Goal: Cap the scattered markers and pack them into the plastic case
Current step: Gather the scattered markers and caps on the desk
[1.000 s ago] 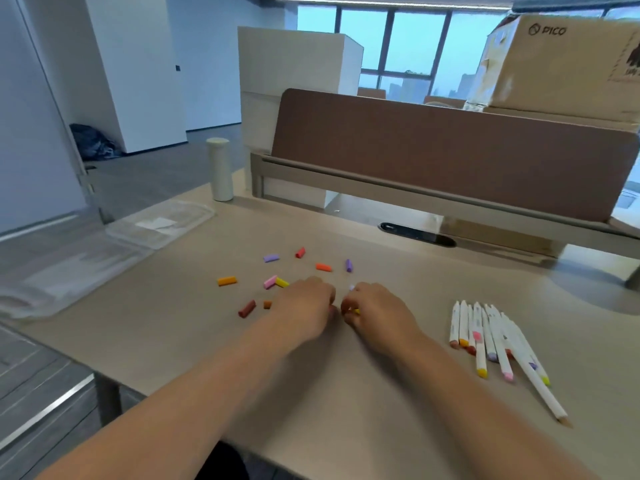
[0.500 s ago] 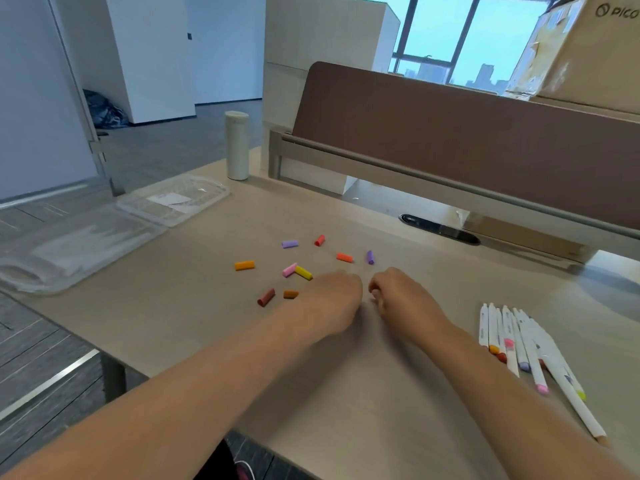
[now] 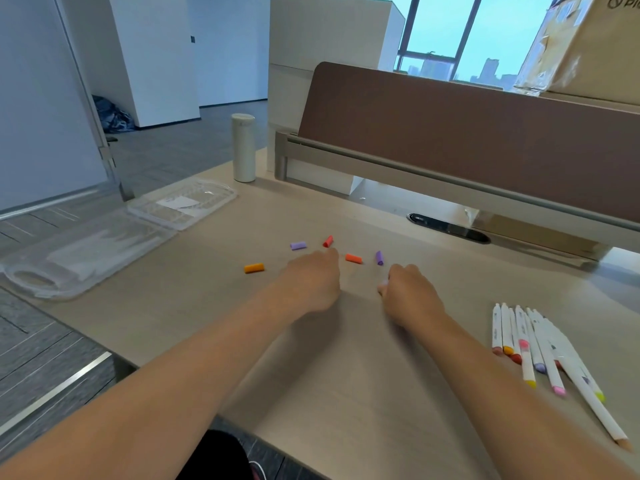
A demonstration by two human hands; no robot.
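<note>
The left hand (image 3: 311,282) has slid forward, away from the right hand (image 3: 410,296), over the loose caps (image 3: 353,258); both are curled, their grip hidden, with the markers (image 3: 530,344) lying at right and the open plastic case (image 3: 114,244) far left.

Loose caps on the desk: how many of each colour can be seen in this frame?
Orange caps: 2
Purple caps: 2
Red cap: 1
Total: 5 in view. The left hand may cover others.
</note>
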